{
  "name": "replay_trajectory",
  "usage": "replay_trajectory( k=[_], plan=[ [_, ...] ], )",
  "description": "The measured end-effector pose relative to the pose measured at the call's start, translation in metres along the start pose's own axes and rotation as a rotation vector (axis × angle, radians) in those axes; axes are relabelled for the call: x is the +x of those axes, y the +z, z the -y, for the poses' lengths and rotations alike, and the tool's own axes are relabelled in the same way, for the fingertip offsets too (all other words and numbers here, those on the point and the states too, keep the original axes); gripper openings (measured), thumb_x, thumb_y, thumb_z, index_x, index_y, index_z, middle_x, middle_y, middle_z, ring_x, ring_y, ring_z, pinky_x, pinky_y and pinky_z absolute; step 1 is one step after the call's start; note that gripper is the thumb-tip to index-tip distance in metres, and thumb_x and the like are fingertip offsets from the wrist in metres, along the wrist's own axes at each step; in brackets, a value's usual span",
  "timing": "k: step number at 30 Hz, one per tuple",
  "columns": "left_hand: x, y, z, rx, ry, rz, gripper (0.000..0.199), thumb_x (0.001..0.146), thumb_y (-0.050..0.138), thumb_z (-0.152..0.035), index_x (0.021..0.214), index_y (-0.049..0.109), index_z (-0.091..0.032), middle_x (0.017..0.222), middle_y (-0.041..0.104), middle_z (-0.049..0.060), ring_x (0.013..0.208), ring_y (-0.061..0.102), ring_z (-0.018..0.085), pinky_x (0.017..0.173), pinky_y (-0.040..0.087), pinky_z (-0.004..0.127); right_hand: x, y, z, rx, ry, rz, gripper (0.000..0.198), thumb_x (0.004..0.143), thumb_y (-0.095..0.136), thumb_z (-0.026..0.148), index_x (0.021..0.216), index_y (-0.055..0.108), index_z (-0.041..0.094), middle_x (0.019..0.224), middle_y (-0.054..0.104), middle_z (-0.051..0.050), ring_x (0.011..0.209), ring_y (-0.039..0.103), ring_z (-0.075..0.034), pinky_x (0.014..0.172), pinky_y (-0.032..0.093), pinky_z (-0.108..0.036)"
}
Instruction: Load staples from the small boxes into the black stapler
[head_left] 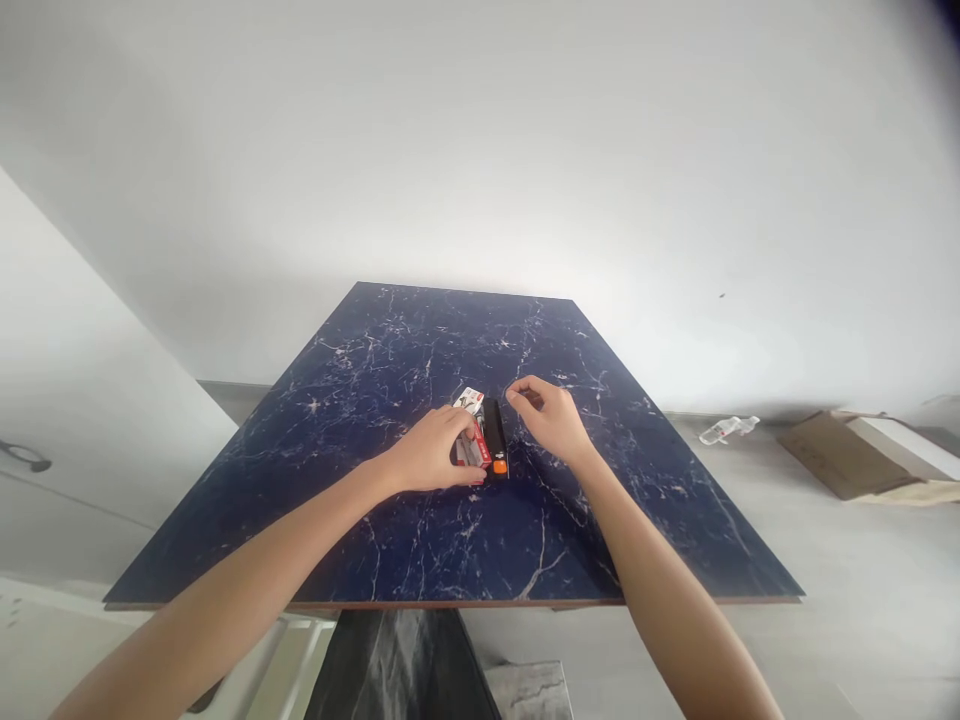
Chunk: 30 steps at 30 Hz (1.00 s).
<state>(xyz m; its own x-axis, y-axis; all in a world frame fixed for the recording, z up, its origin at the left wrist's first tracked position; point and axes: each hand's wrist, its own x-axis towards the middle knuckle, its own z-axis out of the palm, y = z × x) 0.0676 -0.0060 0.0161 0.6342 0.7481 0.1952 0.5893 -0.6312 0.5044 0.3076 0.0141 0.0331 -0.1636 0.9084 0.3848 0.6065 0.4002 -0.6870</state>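
Note:
A small red, white and grey cardboard box rests on the blue marbled table, with my left hand closed around it, thumb on the near side and fingers over the top. Its white end points toward the wall. Right beside the box lies a slim black object with an orange patch at its near end; its kind I cannot make out. My right hand hovers just right of the black object, fingertips and thumb pinched together. Whatever they may hold is too small to see.
The dark blue tabletop has white veins and its far edge near a pale wall. On the floor at the right are a clear plastic bottle and an open cardboard box. A dark marbled surface shows below the near table edge.

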Motion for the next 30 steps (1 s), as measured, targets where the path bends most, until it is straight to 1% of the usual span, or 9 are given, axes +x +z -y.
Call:
replay_trajectory(
  k=[3,9,14,16,20,22,24,27,30],
  plan=[
    [-0.001,-0.005,-0.004,-0.008,-0.023,0.011,0.043,0.077,0.075,-0.053,0.098,0.052,-0.023,0.104,0.062,0.008,0.094,0.057,0.027,0.079,0.045,0.039,0.002,0.004,-0.008,0.032,0.035,-0.004,0.023,0.092,0.054,0.039,0.088,0.069,0.022,0.083,0.072,-0.002,0.070,0.060,-0.017,0.069,0.044,-0.031],
    [-0.006,-0.010,-0.002,0.020,-0.023,0.179,0.042,0.077,0.076,-0.049,0.106,0.058,-0.024,0.113,0.062,0.009,0.105,0.058,0.031,0.081,0.048,0.040,0.002,0.004,-0.007,0.056,0.007,0.043,0.023,0.092,0.054,0.038,0.091,0.070,0.022,0.085,0.072,-0.001,0.072,0.060,-0.016,0.069,0.045,-0.029],
    [-0.005,0.001,0.008,-0.011,-0.054,0.132,0.051,0.078,0.075,-0.056,0.115,0.060,-0.025,0.130,0.057,0.011,0.115,0.057,0.033,0.089,0.051,0.045,0.002,0.002,-0.005,0.009,0.029,0.108,0.024,0.094,0.052,0.040,0.093,0.068,0.022,0.086,0.072,-0.002,0.070,0.062,-0.016,0.068,0.047,-0.030],
    [-0.003,0.001,0.013,-0.008,0.002,0.071,0.050,0.079,0.074,-0.059,0.115,0.063,-0.026,0.139,0.053,0.012,0.127,0.051,0.035,0.099,0.048,0.048,0.001,-0.004,-0.007,0.014,0.115,0.213,0.026,0.096,0.052,0.044,0.095,0.065,0.021,0.084,0.073,-0.003,0.068,0.065,-0.017,0.068,0.050,-0.031],
    [0.006,-0.001,0.028,0.024,-0.024,-0.140,0.046,0.100,0.046,-0.056,0.133,0.059,-0.025,0.154,0.043,0.011,0.143,0.037,0.033,0.116,0.033,0.053,-0.002,-0.022,-0.008,0.155,0.335,0.694,0.040,0.090,0.061,0.060,0.097,0.062,0.020,0.085,0.074,-0.007,0.067,0.072,-0.020,0.061,0.058,-0.032],
    [0.011,-0.001,0.035,0.063,-0.068,-0.131,0.049,0.106,0.032,-0.051,0.143,0.053,-0.026,0.161,0.037,0.010,0.148,0.031,0.032,0.119,0.026,0.053,-0.004,-0.025,-0.006,0.209,0.348,0.872,0.047,0.083,0.070,0.064,0.097,0.064,0.019,0.090,0.075,-0.009,0.071,0.074,-0.022,0.062,0.061,-0.033],
    [0.012,0.000,0.038,0.098,-0.066,-0.041,0.052,0.107,0.028,-0.050,0.147,0.050,-0.026,0.161,0.039,0.009,0.148,0.032,0.030,0.119,0.026,0.052,-0.005,-0.023,-0.003,0.231,0.320,0.943,0.050,0.079,0.074,0.064,0.098,0.064,0.018,0.092,0.076,-0.010,0.074,0.075,-0.023,0.064,0.062,-0.034],
    [0.006,-0.003,0.033,0.134,-0.040,0.015,0.054,0.106,0.029,-0.051,0.147,0.052,-0.024,0.147,0.055,0.011,0.138,0.043,0.030,0.114,0.033,0.049,-0.005,-0.015,-0.001,0.246,0.304,0.943,0.051,0.079,0.074,0.063,0.098,0.065,0.017,0.092,0.076,-0.009,0.079,0.076,-0.024,0.069,0.064,-0.035],
    [-0.005,-0.010,0.024,0.144,-0.045,0.083,0.063,0.099,0.041,-0.064,0.149,0.050,-0.025,0.137,0.060,0.013,0.129,0.049,0.033,0.106,0.041,0.049,-0.005,-0.012,-0.001,0.276,0.310,0.932,0.049,0.077,0.077,0.061,0.096,0.068,0.016,0.089,0.076,-0.010,0.080,0.076,-0.024,0.070,0.064,-0.036]
  ],
)
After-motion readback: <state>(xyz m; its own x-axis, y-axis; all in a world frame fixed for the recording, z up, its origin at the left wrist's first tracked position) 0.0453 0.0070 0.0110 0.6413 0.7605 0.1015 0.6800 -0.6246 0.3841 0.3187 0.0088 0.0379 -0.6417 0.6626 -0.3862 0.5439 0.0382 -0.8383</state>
